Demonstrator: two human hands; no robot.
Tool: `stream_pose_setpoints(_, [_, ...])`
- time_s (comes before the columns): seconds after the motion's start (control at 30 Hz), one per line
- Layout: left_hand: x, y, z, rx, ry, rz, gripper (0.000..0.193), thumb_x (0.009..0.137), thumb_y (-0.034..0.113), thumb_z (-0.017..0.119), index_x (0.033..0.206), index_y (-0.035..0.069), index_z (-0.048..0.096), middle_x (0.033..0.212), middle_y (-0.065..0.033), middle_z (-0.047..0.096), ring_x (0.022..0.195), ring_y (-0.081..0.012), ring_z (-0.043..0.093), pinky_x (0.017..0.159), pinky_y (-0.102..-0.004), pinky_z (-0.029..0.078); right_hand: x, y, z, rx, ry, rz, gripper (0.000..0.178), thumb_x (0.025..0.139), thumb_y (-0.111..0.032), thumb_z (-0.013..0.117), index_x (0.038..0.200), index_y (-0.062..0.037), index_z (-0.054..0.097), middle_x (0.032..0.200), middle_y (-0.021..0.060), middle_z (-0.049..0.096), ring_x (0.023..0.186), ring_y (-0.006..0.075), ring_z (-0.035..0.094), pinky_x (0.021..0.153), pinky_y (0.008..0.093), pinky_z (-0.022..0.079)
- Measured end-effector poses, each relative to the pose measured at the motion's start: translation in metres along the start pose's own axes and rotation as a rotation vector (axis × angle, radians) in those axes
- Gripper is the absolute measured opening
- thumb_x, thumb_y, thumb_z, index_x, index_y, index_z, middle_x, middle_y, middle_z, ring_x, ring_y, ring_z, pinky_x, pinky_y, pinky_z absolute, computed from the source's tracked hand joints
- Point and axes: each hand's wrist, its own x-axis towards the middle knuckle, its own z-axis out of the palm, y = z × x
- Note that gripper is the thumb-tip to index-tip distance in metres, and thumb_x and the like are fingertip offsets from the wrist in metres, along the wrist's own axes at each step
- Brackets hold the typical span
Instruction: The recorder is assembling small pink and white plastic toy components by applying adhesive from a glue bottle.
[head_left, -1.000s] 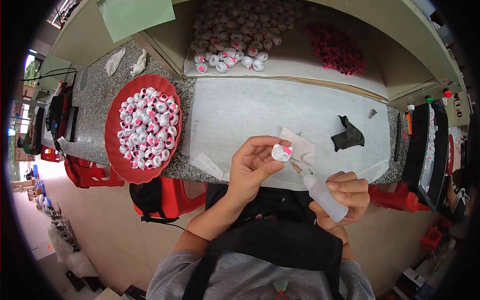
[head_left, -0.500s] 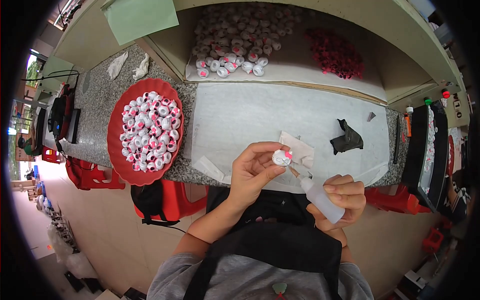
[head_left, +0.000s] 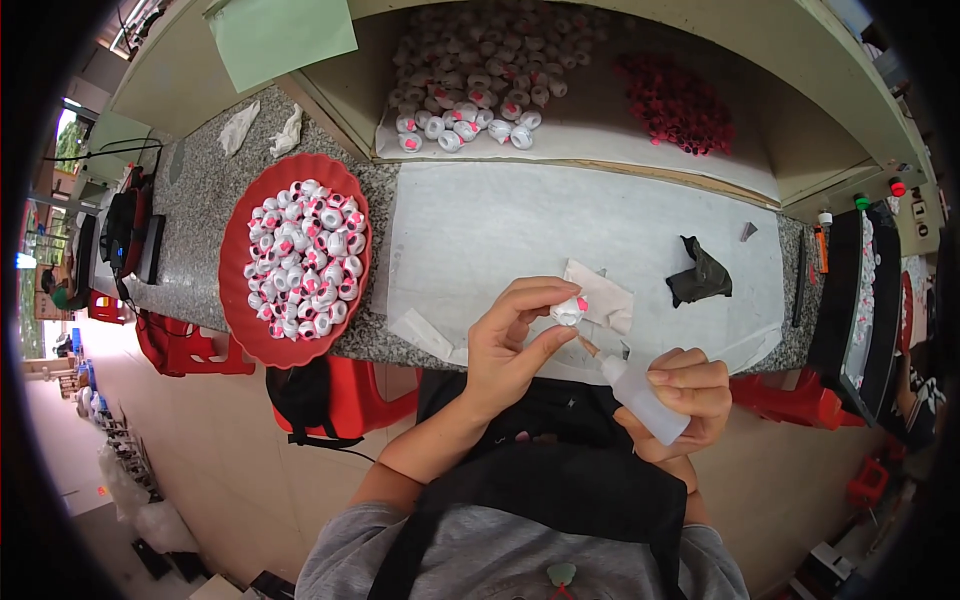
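Between the thumb and fingers of my left hand (head_left: 508,340) is pinched a small round white piece with pink patches (head_left: 570,310). My right hand (head_left: 692,398) is wrapped around a translucent white squeeze bottle (head_left: 645,400), tilted so that its narrow brownish tip points up and left. That tip is just below the white piece; whether they touch I cannot tell. Both hands are above the near edge of the white sheet (head_left: 480,225). Left of them stands a red scalloped bowl (head_left: 236,300) heaped with similar white and pink pieces (head_left: 305,260).
A beige cloth (head_left: 610,310) lies beyond my hands, with a crumpled black cloth (head_left: 700,275) to its right. White pieces (head_left: 470,85) and dark pink pieces (head_left: 680,105) are piled in the shelf at the back. Red stools (head_left: 370,400) stand below the table.
The white piece has turned a little between my left fingers and moved slightly up. The bottle keeps nearly the same position in my right hand. The whole view has shifted slightly.
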Motion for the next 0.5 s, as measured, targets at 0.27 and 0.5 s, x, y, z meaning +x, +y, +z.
stream_pose_setpoints(0.27, [0.01, 0.004, -0.001, -0.063, 0.015, -0.009, 0.03, 0.069, -0.01, 0.054, 0.098, -0.002, 0.049, 0.102, -0.0133, 0.047, 0.097, -0.0178, 0.046, 0.083, -0.0282, 0.038, 0.006, 0.006, -0.001, -0.014, 0.039, 0.044, 0.038, 0.057, -0.008, 0.072, 0.08, -0.0069, 0.042, 0.077, 0.0067, 0.044, 0.061, 0.0133, 0.045, 0.055, 0.0241, 0.038])
stream_pose_setpoints(0.5, [0.016, 0.013, -0.016, -0.167, 0.215, -0.065, 0.032, 0.069, -0.007, 0.052, 0.1, 0.0, 0.045, 0.097, -0.0116, 0.05, 0.083, -0.0162, 0.051, 0.077, -0.0293, 0.041, 0.059, 0.05, -0.036, 0.066, 0.037, 0.265, 0.026, 0.063, 0.006, 0.057, 0.078, -0.004, 0.038, 0.08, 0.0087, 0.046, 0.071, 0.0151, 0.05, 0.063, 0.0256, 0.046])
